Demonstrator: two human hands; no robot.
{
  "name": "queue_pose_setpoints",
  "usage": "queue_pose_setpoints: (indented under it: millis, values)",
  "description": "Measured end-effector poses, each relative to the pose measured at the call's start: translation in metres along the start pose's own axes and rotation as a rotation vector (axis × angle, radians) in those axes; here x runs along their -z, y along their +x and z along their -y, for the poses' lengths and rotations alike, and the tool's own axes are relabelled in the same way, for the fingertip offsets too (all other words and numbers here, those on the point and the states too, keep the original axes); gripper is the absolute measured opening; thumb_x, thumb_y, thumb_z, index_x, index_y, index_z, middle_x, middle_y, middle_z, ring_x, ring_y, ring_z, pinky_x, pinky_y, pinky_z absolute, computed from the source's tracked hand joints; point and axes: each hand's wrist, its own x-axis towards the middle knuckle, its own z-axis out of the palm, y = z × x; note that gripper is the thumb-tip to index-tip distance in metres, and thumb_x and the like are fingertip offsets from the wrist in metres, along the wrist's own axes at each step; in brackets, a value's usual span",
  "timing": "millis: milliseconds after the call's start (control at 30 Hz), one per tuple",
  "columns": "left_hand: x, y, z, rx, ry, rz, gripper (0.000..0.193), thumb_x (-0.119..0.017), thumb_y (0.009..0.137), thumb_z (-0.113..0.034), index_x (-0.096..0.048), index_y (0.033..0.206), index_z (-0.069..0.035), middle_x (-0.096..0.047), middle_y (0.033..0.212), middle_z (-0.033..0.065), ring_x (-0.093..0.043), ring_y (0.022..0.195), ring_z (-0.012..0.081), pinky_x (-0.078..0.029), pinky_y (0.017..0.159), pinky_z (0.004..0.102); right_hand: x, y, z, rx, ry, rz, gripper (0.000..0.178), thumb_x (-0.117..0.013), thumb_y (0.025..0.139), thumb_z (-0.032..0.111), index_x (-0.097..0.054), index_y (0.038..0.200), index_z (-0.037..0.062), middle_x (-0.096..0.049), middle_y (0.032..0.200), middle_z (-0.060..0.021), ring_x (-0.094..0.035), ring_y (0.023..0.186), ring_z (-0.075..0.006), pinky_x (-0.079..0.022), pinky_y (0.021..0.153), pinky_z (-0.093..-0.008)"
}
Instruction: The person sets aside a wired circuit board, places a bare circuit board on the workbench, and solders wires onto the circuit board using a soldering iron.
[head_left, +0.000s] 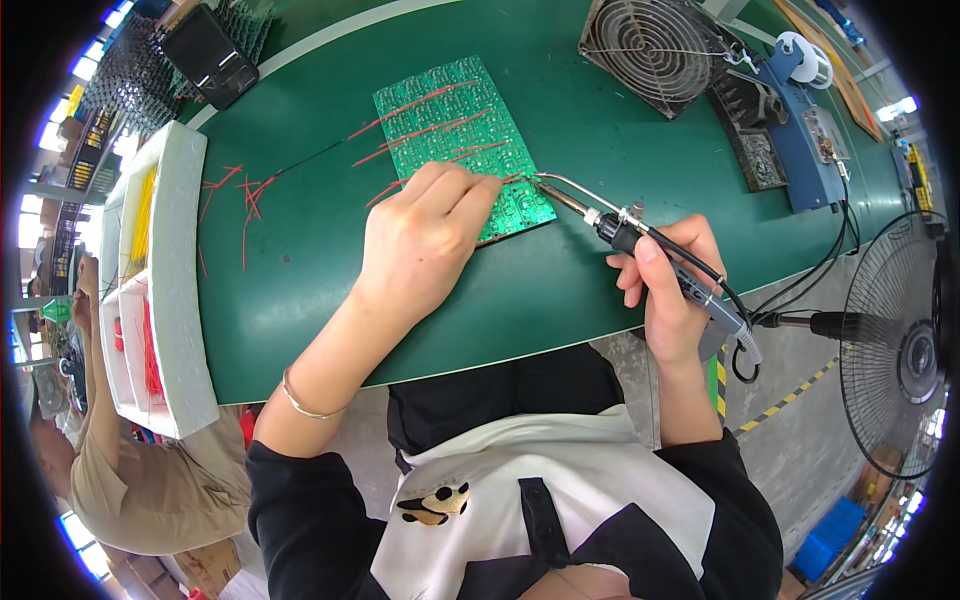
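Observation:
A green circuit board (508, 222) lies at a slant on the green table, with several red wires (420, 137) across it. My left hand (425, 235) rests over the board's near left part. Its fingers are pinched at a short red wire (514, 179), whose end shows just past the fingertips. My right hand (670, 285) grips a soldering iron (612, 230) with a thin curved metal tube (580, 190) fixed alongside. The iron's tip is at the board, close to the left fingertips. Whether tip and wire touch is too small to tell.
Loose red wires (250, 200) lie left of the board. A white foam box (185, 270) holding yellow and red wires lines the left edge. At the back right are a square fan (650, 50) and a blue solder-feeding unit (805, 140). Cables (835, 235) trail right; another person (150, 480) sits left.

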Motion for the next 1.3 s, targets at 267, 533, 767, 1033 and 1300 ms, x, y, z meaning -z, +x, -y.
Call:
queue_pose_setpoints:
  millis: [267, 533, 767, 1033, 1300]
  values:
    - [-0.002, -0.001, 0.000, -0.038, 0.048, -0.016, 0.023, -0.062, 0.060, -0.001, -0.062, 0.083, -0.004, -0.057, 0.074, 0.0022, -0.057, 0.071, 0.0165, -0.049, 0.056, 0.0261, -0.001, -0.004, 0.002, 0.041, -0.102, 0.046, 0.015, -0.061, 0.084, 0.007, -0.048, 0.078, 0.0012, -0.060, 0.066, -0.0081, -0.053, 0.054, -0.0064, -0.041, 0.048, -0.0203]
    - [0.000, -0.001, -0.002, -0.027, 0.065, 0.022, 0.018, -0.068, 0.067, 0.000, -0.064, 0.083, -0.005, -0.058, 0.074, 0.0014, -0.059, 0.071, 0.0158, -0.048, 0.054, 0.0266, 0.001, -0.006, -0.004, 0.254, -0.188, 0.147, 0.016, -0.062, 0.078, -0.003, -0.047, 0.073, -0.0020, -0.053, 0.058, -0.0057, -0.044, 0.051, -0.0071, -0.036, 0.049, -0.0216]
    - [0.001, 0.000, -0.003, -0.018, 0.065, 0.031, 0.017, -0.067, 0.067, 0.000, -0.063, 0.082, -0.005, -0.058, 0.074, 0.0012, -0.059, 0.071, 0.0155, -0.048, 0.054, 0.0267, -0.003, -0.008, -0.006, 0.395, -0.330, 0.121, 0.014, -0.064, 0.075, -0.002, -0.051, 0.072, -0.0027, -0.050, 0.052, -0.0081, -0.046, 0.042, -0.0112, -0.037, 0.045, -0.0235]
    - [0.004, 0.001, -0.006, -0.014, 0.063, 0.044, 0.017, -0.066, 0.067, 0.001, -0.062, 0.082, -0.005, -0.058, 0.074, 0.0021, -0.059, 0.071, 0.0167, -0.048, 0.055, 0.0271, 0.006, -0.013, -0.009, 0.267, 0.010, -0.090, 0.018, -0.055, 0.086, 0.007, -0.041, 0.093, -0.0001, -0.059, 0.070, -0.0146, -0.054, 0.052, -0.0123, -0.049, 0.055, -0.0257]
    - [0.006, 0.000, -0.004, 0.005, 0.016, 0.040, 0.017, -0.065, 0.069, 0.002, -0.063, 0.085, -0.004, -0.059, 0.076, 0.0046, -0.060, 0.073, 0.0189, -0.049, 0.058, 0.0292, 0.007, -0.012, -0.005, 0.223, 0.125, -0.241, 0.014, -0.054, 0.085, 0.008, -0.043, 0.087, 0.0005, -0.055, 0.061, -0.0109, -0.048, 0.045, -0.0109, -0.054, 0.066, -0.0343]
